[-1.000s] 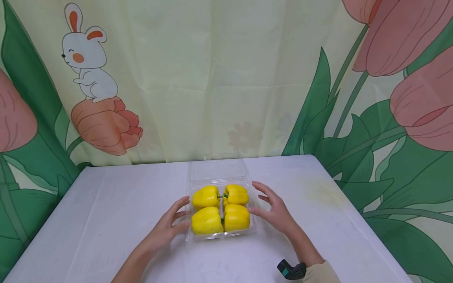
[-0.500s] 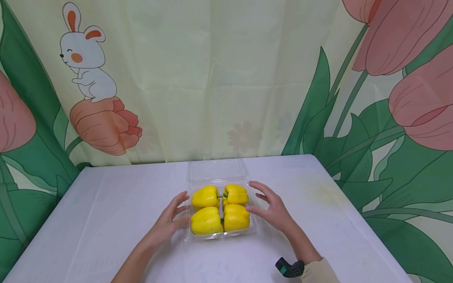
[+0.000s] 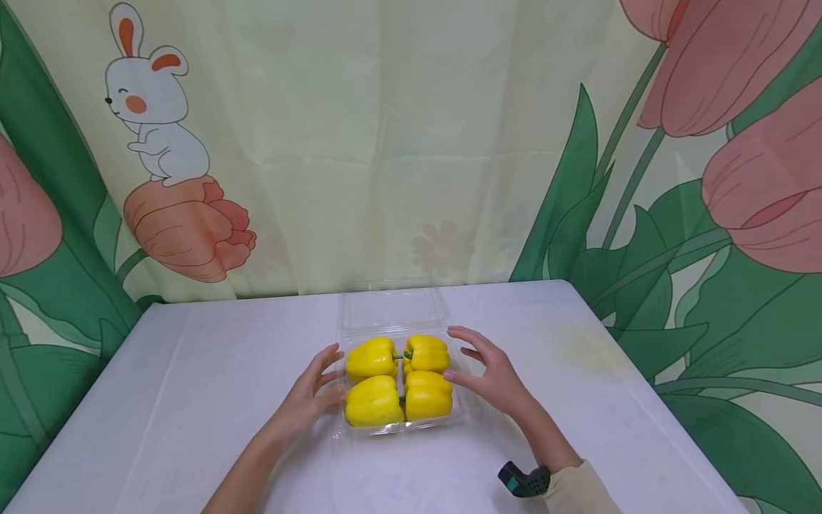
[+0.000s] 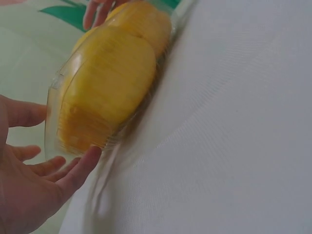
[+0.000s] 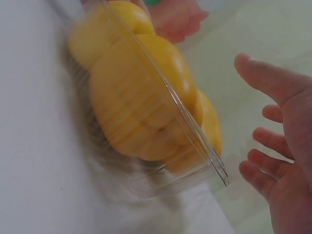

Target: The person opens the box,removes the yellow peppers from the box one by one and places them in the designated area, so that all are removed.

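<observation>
Several yellow bell peppers [image 3: 374, 401] lie in two rows inside a clear plastic clamshell container [image 3: 411, 428] in the middle of the head view. Its transparent lid [image 3: 393, 311] is folded back away from the person. At the container's left side is my left hand [image 3: 305, 403], fingers spread; in the left wrist view its fingertips [image 4: 90, 155] are right at the plastic wall. My right hand [image 3: 493, 377] is at the opposite side with thumb and fingers apart. The right wrist view shows a gap between that hand and the container's rim [image 5: 183, 109].
A white cloth covers the table [image 3: 225, 371]. Behind it hangs a curtain [image 3: 321, 143] printed with a rabbit and tulips. A black band [image 3: 525, 480] sits by the right sleeve [image 3: 581, 489].
Both hands have come slightly closer to the container's sides, the right one shifting a little to the left. The peppers and the lid stay in place.
</observation>
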Available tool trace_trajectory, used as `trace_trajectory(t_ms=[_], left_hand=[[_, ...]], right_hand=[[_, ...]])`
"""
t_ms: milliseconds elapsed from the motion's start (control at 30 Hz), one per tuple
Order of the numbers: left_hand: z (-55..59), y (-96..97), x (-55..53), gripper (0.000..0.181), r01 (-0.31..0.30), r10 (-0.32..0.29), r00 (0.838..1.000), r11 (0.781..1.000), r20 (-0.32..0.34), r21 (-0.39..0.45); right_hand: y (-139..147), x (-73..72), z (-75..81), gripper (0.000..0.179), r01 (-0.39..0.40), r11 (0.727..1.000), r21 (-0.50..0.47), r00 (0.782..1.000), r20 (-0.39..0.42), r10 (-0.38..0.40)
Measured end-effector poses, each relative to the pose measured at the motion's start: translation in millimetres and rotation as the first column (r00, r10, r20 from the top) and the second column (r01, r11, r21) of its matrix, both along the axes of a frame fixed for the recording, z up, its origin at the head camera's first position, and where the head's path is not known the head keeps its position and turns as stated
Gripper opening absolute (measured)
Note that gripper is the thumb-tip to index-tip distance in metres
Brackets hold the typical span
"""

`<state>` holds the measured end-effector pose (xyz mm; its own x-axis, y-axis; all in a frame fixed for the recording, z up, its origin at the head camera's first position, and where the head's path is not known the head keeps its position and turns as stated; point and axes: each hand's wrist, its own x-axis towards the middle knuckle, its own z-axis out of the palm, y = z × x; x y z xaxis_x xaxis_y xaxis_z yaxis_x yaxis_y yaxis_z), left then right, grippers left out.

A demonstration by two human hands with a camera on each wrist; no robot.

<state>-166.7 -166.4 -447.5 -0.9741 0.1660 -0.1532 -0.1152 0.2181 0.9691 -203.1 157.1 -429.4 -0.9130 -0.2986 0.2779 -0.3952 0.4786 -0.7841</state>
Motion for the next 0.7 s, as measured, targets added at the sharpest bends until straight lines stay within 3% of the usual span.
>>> trace_trajectory(t_ms=[700], left_hand=[[-2.0,2.5,-10.0,0.072,0.007,-0.007,1.000,1.000,0.002,0.010]], right_hand=[[-7.0,-4.5,5.2,0.062,-0.020,1.000,0.015,1.000,0.010,0.020]])
